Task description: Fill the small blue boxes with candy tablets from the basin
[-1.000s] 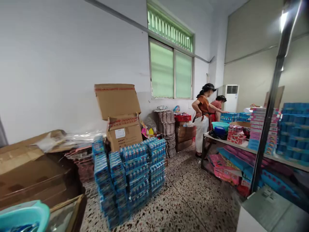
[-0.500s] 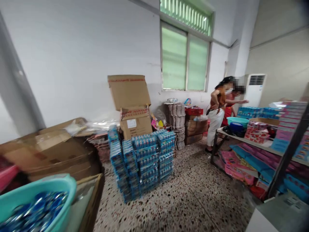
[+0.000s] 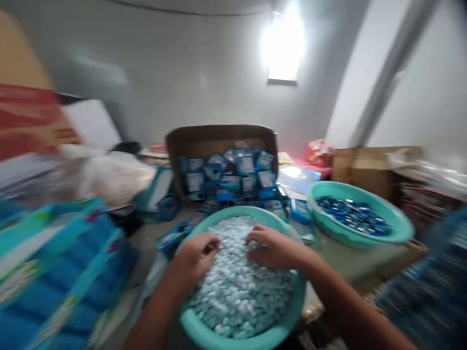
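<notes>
A turquoise basin (image 3: pixel 242 212) full of small pale, whitish pieces (image 3: pixel 237 287) stands in front of me. My left hand (image 3: pixel 197 255) is over its left side, fingers curled and thumb and forefinger close together; whatever lies between them is too blurred to name. From the right, my right hand (image 3: pixel 272 247) reaches onto the pieces with its fingers bent and a gap between forefinger and thumb. Its fingertips touch the heap and are partly hidden. Behind the basin, small blue boxes (image 3: pixel 244 163) fill and spill from an open cardboard box (image 3: pixel 222 133).
A second turquoise basin (image 3: pixel 404 228) with shiny blue wrapped pieces (image 3: pixel 352 216) stands at the right. Blue printed packaging (image 3: pixel 73 262) lies at the left, with a pale plastic bag (image 3: pixel 113 177) behind. Stacked blue packs (image 3: pixel 430 291) blur at the right edge.
My view has swung left, from the room with the window and people to the table. Both my hands now show over the basin of pale pieces; neither was visible before.
</notes>
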A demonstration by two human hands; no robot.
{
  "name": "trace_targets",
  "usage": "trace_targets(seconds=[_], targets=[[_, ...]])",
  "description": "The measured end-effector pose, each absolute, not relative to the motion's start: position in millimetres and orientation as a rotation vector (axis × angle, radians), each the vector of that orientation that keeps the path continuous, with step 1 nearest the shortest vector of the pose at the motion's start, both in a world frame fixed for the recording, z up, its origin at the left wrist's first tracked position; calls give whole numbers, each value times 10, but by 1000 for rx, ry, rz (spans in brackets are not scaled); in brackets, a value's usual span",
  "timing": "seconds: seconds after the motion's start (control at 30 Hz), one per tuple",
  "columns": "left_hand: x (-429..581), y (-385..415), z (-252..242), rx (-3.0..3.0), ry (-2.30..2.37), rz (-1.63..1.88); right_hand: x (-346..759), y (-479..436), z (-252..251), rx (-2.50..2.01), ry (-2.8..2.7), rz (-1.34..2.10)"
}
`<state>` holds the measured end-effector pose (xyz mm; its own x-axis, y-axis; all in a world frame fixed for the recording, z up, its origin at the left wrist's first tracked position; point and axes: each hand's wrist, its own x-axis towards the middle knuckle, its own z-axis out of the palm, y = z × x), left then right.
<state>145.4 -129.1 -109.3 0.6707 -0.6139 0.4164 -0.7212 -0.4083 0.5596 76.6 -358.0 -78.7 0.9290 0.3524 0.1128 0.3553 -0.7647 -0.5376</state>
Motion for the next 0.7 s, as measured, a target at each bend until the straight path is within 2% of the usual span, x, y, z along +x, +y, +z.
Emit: trace_targets(seconds=[0.13,0.23,0.3,0.43,0.6,0.7], targets=[[1468,-841,-778,2134,-987,182,1191,-3408,-332,-2832,-653,410],[1604,-710,-538,2179,-794,370,1342,-3049,53,-2997,-775,356],[1736,-606,-457,2258,-632,446,1413,-2817,128,-2987,-909,346],[1972,-465,-565,2403,-602,378,1539,-2647,-142,-2781,-1080,467],[1989,-436,-749,2427,-740,409,1554,-2717,-462,-2609,-1211,324],[1954,-407,-753,2448,-794,386,1560,-2683,-500,-2527,-1205,363]])
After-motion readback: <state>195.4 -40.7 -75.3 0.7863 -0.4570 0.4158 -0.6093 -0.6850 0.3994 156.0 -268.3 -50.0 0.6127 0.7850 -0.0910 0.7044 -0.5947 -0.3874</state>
